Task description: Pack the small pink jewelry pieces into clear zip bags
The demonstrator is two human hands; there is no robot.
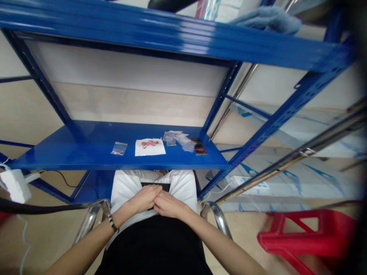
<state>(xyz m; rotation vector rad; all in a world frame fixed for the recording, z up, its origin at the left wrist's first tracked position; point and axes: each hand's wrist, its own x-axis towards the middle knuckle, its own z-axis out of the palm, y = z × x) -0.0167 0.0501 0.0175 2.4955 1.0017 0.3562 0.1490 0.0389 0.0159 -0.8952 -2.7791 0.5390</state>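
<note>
We see a big blue rack (160,36) with a pale wall (129,101) on its far side. On the near right, a red stool (301,240) stands on the cream floor (243,229). Two shiny chair arms (220,218) are near us.

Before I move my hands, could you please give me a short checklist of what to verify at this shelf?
1. Hands off the blue metal shelf: ok; left hand and right hand are together at the lap.
2. Pink-and-brown pile on the white sheet: ok.
3. Clear plastic bags separated: not ok; they overlap in a heap right of the sheet.
4. Small filled bag apart from the sheet: ok, left of it.
5. Its closure sealed: cannot tell, too small.
</note>
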